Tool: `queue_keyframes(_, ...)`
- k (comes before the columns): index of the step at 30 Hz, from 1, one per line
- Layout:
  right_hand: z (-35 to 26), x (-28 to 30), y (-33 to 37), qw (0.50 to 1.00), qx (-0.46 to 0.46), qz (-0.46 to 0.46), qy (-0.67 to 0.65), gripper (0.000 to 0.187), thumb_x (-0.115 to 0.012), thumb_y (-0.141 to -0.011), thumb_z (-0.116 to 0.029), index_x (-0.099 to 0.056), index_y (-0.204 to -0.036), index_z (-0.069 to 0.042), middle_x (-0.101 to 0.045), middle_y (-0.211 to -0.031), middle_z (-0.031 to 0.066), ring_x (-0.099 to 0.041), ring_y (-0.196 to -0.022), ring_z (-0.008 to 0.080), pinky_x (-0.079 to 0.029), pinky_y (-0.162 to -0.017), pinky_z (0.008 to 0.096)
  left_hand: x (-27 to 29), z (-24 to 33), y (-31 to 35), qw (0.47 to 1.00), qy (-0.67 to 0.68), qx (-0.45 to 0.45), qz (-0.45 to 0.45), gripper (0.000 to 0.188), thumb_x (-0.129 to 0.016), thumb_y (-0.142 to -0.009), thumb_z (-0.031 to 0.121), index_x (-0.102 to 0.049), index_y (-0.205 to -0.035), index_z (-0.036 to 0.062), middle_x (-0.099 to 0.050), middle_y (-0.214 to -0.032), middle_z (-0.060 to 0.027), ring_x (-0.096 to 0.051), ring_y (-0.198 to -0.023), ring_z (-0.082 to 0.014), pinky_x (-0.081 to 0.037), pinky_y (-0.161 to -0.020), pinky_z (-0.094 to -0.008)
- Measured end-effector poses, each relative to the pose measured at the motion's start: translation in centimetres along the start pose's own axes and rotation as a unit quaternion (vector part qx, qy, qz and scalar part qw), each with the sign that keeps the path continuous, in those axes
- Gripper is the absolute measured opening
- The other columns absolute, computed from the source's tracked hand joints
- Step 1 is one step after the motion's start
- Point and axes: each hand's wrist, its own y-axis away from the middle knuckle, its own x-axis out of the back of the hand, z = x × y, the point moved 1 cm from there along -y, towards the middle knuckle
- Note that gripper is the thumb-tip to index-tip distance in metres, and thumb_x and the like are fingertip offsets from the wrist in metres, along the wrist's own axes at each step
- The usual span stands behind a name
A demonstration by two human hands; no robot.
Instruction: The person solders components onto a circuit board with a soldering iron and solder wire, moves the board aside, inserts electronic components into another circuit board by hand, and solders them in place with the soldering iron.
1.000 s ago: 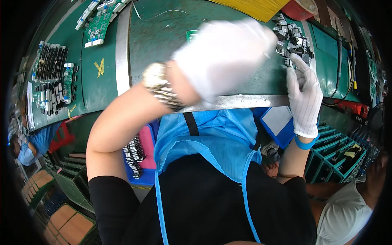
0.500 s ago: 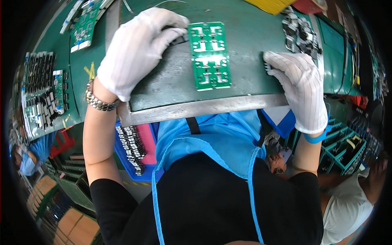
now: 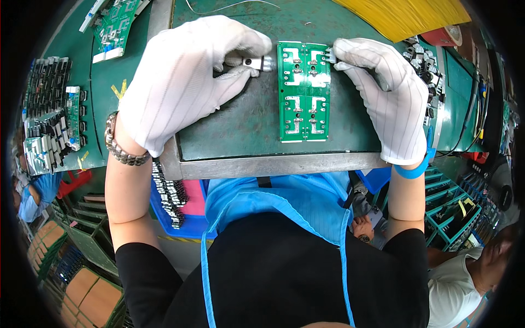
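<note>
A green circuit board [image 3: 304, 92] with silvery pads lies flat on the worktop, between my hands. My left hand [image 3: 183, 82], in a white striped glove, is closed on a small electronic component [image 3: 254, 63] with a holed pale face and metal prongs pointing at the board's left edge. My gloved right hand [image 3: 388, 87] pinches a small pronged connector [image 3: 330, 55] at the upper right edge of the board. Whether that piece touches the board I cannot tell. Fingers hide most of both small parts.
A metal strip [image 3: 284, 165] edges the green worktop. Loose dark and silver parts [image 3: 429, 71] are heaped beyond my right hand, near a yellow sheet [image 3: 407, 16]. Several assembled boards [image 3: 49, 90] lie at the left. A blue bin [image 3: 183, 223] sits below the front edge.
My right hand has come left and up to the board's right edge with its connector. The component in my left hand now shows its holed face and prongs. The view has shifted slightly.
</note>
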Motion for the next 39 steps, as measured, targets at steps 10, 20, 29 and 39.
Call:
queue_keyframes(10, 0.0, 0.2, 0.2, 0.999, 0.001, -0.027, 0.022, 0.023, -0.076, -0.076, 0.002, -0.073, -0.099, -0.002, -0.075, -0.103, 0.0091, -0.071, -0.096, 0.0233, -0.055, -0.087, 0.0309, 0.1, 0.8, -0.9, 0.998, -0.022, -0.039, 0.043, 0.024, -0.077, -0.076, 0.002, -0.076, -0.1, 0.0076, -0.073, -0.097, -0.0072, -0.07, -0.089, -0.0213, -0.058, -0.075, -0.0294)
queue_keyframes(20, 0.0, 0.3, 0.4, 0.999, 0.018, -0.026, 0.039, 0.025, -0.077, -0.075, 0.003, -0.073, -0.099, -0.003, -0.074, -0.102, 0.0087, -0.071, -0.095, 0.0235, -0.055, -0.084, 0.031, -0.3, 1.0, -1.2, 0.998, -0.022, -0.044, 0.036, 0.028, -0.077, -0.074, 0.002, -0.076, -0.1, 0.0103, -0.073, -0.097, -0.0063, -0.07, -0.091, -0.0236, -0.058, -0.079, -0.0321)
queue_keyframes(29, 0.1, 0.2, 0.5, 0.996, 0.041, -0.021, 0.073, 0.026, -0.077, -0.075, 0.003, -0.073, -0.1, -0.004, -0.074, -0.101, 0.0086, -0.07, -0.095, 0.0248, -0.056, -0.082, 0.0316, -0.8, 0.8, -1.0, 0.996, -0.042, -0.062, 0.056, 0.026, -0.077, -0.073, 0.001, -0.074, -0.097, 0.0095, -0.072, -0.093, -0.0069, -0.07, -0.09, -0.0249, -0.057, -0.078, -0.0326)
queue_keyframes(39, 0.6, 0.1, 0.9, 0.999, 0.031, -0.004, 0.043, 0.024, -0.073, -0.08, -0.004, -0.072, -0.103, -0.007, -0.072, -0.105, 0.01, -0.067, -0.1, 0.0283, -0.053, -0.089, 0.0372, -0.7, 0.8, -0.8, 1.0, 0.022, -0.004, -0.006, 0.027, -0.076, -0.074, 0.0, -0.071, -0.1, 0.0055, -0.068, -0.102, -0.0108, -0.067, -0.087, -0.0238, -0.056, -0.073, -0.0313)
